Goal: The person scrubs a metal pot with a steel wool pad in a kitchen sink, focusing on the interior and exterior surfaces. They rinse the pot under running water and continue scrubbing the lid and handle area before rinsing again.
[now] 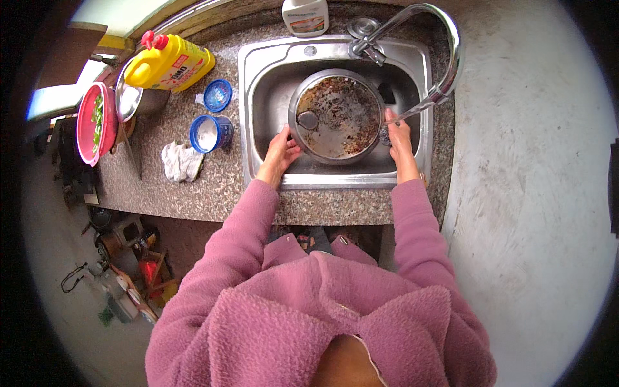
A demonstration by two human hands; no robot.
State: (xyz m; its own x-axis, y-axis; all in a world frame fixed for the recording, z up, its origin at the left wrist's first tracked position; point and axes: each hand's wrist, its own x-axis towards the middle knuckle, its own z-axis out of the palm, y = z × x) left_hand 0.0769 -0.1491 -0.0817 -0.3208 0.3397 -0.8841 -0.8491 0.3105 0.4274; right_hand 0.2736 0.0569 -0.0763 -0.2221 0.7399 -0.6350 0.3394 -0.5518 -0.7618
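Note:
A round metal pot (338, 118), its flat face scorched with brown and black residue, rests in the stainless steel sink (271, 87). My left hand (281, 152) holds the pot's near-left edge, the fingertips partly hidden against its side. On the other side, my right hand (399, 138) has a dark steel wool scrubber (385, 135) in it, close against the pot's right edge. Water runs from the spout of the chrome faucet (454, 48) onto the right fingers. A dark patch, possibly the drain (386, 93), shows behind the pot.
Left of the sink stand an open blue tub (210, 134) of white contents, its blue lid (217, 95), a crumpled white cloth (181, 162) and a yellow OMO jug (169, 63). Farther left is a pink basin (96, 123) with greens. A white bottle (305, 18) stands behind the sink.

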